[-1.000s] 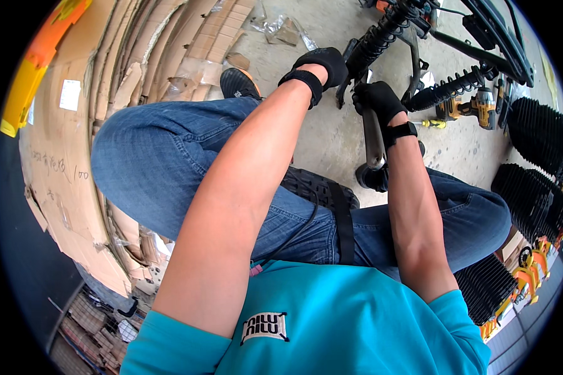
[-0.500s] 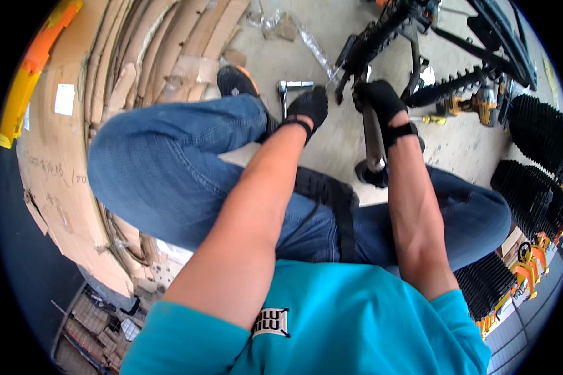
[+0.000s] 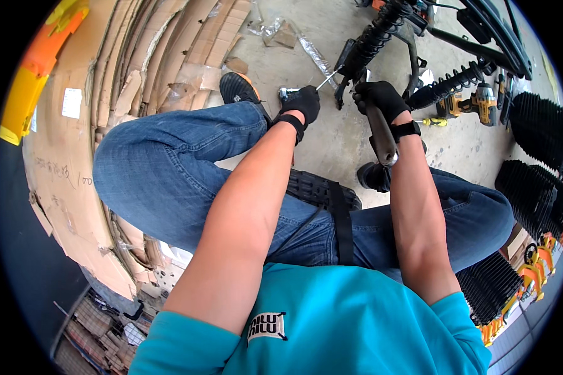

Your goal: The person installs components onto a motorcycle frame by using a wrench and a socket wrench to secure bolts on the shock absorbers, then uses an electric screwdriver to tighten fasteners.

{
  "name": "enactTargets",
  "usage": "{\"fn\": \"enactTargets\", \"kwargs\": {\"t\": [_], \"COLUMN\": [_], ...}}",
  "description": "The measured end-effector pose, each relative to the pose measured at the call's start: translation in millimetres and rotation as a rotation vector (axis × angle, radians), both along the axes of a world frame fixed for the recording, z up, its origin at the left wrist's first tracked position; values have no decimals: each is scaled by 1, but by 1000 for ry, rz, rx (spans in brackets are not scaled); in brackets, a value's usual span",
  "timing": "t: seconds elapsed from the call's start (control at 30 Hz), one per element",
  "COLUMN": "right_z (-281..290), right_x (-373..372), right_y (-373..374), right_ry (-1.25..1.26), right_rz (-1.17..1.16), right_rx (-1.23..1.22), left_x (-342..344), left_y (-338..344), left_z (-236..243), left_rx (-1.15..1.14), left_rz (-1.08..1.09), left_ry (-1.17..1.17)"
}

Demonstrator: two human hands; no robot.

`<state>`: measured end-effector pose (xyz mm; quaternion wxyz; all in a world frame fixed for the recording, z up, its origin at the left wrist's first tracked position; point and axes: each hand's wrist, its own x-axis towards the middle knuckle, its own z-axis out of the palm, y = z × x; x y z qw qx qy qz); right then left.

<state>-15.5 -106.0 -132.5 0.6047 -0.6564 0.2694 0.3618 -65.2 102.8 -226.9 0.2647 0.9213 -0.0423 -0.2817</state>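
My left hand (image 3: 302, 105), in a black glove, is closed on a thin metal rod (image 3: 329, 78). The rod points up and right, toward the lower end of a black frame with a coil-spring shock absorber (image 3: 369, 47). My gloved right hand (image 3: 383, 100) wraps round a grey metal bar (image 3: 382, 136) just below that frame. The bar's rounded near end hangs beside my right wrist; its upper part is hidden by the hand. Behind my left hand, an L-shaped chrome socket tool (image 3: 286, 94) on the floor is partly covered.
Flattened cardboard (image 3: 162, 56) is stacked on the left. On the right lie a yellow cordless drill (image 3: 472, 106), a yellow-handled screwdriver (image 3: 433, 122) and ribbed black parts (image 3: 538, 131). A second coil-spring shock absorber (image 3: 453, 84) and plastic wrapping (image 3: 316, 53) are farther forward.
My left hand has drawn slightly left, covering more of the socket tool and showing more of the rod. The bar's near end has swung right and up toward my right wrist.
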Motion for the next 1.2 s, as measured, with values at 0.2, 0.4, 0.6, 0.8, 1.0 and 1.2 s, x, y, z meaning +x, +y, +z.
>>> {"fn": "enactTargets", "kwargs": {"t": [0.2, 0.4, 0.6, 0.8, 1.0, 1.2], "right_z": [-32, -8, -5, -6, -2, -2], "right_x": [-10, -5, -5, -5, -6, -4], "right_y": [1, 3, 5, 4, 6, 5], "right_ry": [-255, -74, -74, -64, -91, -102], "right_rz": [228, 105, 104, 105, 126, 201], "right_rx": [-170, -62, -71, -79, -73, -98], "left_x": [-31, 17, 64, 73, 78, 73], "left_y": [21, 5, -2, -15, -19, -29], "left_z": [-14, 32, 116, 122, 116, 131], "left_rx": [211, 24, 15, 39, 37, 29], "left_rz": [85, 237, 232, 173, 161, 157], "left_ry": [243, -146, -120, -42, -19, 12]}}
